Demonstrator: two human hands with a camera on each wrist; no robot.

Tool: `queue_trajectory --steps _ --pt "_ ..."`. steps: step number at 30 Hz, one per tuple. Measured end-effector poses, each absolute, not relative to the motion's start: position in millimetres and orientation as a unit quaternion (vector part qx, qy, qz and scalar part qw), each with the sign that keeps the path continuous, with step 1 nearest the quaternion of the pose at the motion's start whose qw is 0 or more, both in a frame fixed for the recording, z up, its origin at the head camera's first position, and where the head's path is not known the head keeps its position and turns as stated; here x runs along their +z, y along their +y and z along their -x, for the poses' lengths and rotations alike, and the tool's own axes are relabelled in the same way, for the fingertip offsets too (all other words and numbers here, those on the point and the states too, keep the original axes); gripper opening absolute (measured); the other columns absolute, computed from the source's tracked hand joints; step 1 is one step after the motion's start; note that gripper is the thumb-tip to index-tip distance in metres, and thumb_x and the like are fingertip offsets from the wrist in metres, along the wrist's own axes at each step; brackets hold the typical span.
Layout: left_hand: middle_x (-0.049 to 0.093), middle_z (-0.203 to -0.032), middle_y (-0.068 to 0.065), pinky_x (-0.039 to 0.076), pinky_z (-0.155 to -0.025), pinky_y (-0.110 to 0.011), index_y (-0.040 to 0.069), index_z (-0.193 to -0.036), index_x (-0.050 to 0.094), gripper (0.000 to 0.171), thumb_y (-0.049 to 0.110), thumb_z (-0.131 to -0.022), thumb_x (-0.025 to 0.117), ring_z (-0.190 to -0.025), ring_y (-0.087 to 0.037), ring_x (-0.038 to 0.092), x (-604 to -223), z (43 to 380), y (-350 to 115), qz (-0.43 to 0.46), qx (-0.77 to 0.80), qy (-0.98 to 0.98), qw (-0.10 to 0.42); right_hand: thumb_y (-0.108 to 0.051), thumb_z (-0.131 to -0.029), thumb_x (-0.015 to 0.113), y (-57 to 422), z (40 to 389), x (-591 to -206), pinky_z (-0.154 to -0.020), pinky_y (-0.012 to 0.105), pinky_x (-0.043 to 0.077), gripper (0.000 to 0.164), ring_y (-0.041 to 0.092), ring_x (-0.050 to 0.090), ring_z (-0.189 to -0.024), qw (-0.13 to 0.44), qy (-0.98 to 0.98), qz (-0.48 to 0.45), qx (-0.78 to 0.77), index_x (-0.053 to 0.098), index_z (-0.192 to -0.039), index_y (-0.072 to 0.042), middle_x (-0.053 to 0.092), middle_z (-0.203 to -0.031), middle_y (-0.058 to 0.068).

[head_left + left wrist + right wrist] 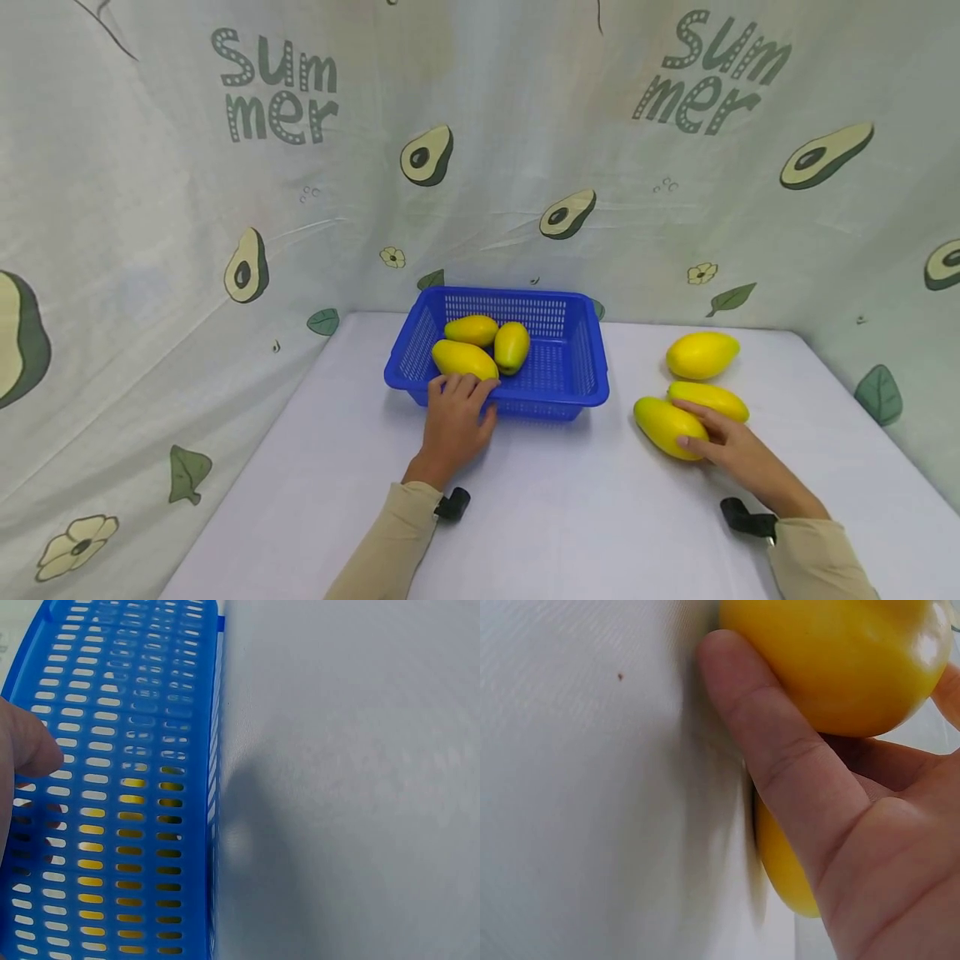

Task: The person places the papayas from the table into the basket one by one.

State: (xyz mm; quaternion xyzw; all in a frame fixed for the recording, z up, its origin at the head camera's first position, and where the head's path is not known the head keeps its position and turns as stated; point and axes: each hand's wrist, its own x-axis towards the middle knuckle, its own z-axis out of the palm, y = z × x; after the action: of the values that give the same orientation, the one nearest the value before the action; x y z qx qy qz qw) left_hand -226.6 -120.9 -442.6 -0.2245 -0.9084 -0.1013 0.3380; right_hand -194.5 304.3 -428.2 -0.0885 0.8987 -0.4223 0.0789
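A blue plastic basket with slotted walls stands at the back of the table, holding three yellow mangoes in its left part. My left hand grips its front rim, fingers over the edge and thumb against the outer wall. To the right of the basket, my right hand holds a mango between thumb and fingers, low at the tabletop. In the right wrist view the thumb lies along the side of this mango. Right behind it is a second mango.
Another mango lies farther back on the right of the white table. A hanging cloth printed with avocados closes off the back and both sides.
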Motion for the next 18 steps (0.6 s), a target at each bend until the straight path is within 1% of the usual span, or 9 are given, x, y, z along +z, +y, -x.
queue_trajectory --steps 2,5,7,10,12,15,18 --pt "0.062 -0.098 0.000 0.033 -0.097 -0.048 0.019 -0.120 0.070 0.033 0.026 -0.088 0.072 -0.096 -0.022 0.053 -443 227 -121 0.226 -0.102 -0.907 0.341 -0.041 -0.098 0.063 304 194 -428 -0.088 0.031 0.046 0.071 0.034 0.041 -0.125 0.078 0.899 0.089 -0.423 0.035 -0.156 -0.011 0.036 -0.154 0.023" --pt "0.062 -0.098 0.001 0.033 -0.097 -0.048 0.019 -0.120 0.070 0.033 0.026 -0.087 0.072 -0.096 -0.022 0.053 -442 227 -122 0.229 -0.099 -0.905 0.344 -0.042 -0.099 0.061 303 194 -428 -0.088 0.038 0.049 0.071 0.036 0.041 -0.125 0.084 0.894 0.087 -0.432 0.034 -0.156 -0.011 0.034 -0.155 0.022" --pt "0.061 -0.098 0.001 0.034 -0.097 -0.048 0.019 -0.120 0.070 0.033 0.026 -0.087 0.072 -0.095 -0.022 0.053 -441 228 -123 0.230 -0.096 -0.904 0.348 -0.042 -0.099 0.060 301 194 -427 -0.087 0.036 0.050 0.070 0.036 0.042 -0.125 0.088 0.888 0.089 -0.442 0.033 -0.157 -0.012 0.033 -0.156 0.022" --pt "0.061 -0.098 0.001 0.034 -0.098 -0.048 0.019 -0.120 0.069 0.033 0.026 -0.088 0.072 -0.096 -0.022 0.053 -440 230 -123 0.230 -0.096 -0.903 0.350 -0.042 -0.100 0.059 301 195 -423 -0.084 0.031 0.053 0.070 0.034 0.045 -0.123 0.093 0.879 0.089 -0.459 0.031 -0.158 -0.013 0.032 -0.156 0.021" --pt "0.061 -0.098 0.001 0.034 -0.098 -0.048 0.020 -0.120 0.069 0.033 0.026 -0.088 0.071 -0.096 -0.022 0.053 -440 231 -122 0.230 -0.096 -0.904 0.349 -0.042 -0.100 0.058 301 195 -420 -0.083 0.029 0.053 0.069 0.029 0.049 -0.120 0.093 0.875 0.089 -0.466 0.031 -0.158 -0.015 0.032 -0.156 0.021" --pt "0.060 -0.098 0.001 0.033 -0.098 -0.048 0.020 -0.121 0.069 0.033 0.027 -0.089 0.070 -0.097 -0.022 0.052 -442 230 -121 0.225 -0.097 -0.909 0.337 -0.041 -0.101 0.058 302 194 -418 -0.083 0.029 0.054 0.068 0.018 0.053 -0.115 0.092 0.870 0.086 -0.477 0.030 -0.158 -0.017 0.033 -0.155 0.020" --pt "0.060 -0.097 0.001 0.033 -0.098 -0.048 0.020 -0.121 0.069 0.033 0.027 -0.089 0.070 -0.097 -0.022 0.052 -444 228 -120 0.219 -0.097 -0.914 0.328 -0.039 -0.102 0.057 302 194 -418 -0.084 0.028 0.054 0.067 0.010 0.054 -0.111 0.095 0.858 0.087 -0.497 0.030 -0.158 -0.018 0.033 -0.154 0.020"
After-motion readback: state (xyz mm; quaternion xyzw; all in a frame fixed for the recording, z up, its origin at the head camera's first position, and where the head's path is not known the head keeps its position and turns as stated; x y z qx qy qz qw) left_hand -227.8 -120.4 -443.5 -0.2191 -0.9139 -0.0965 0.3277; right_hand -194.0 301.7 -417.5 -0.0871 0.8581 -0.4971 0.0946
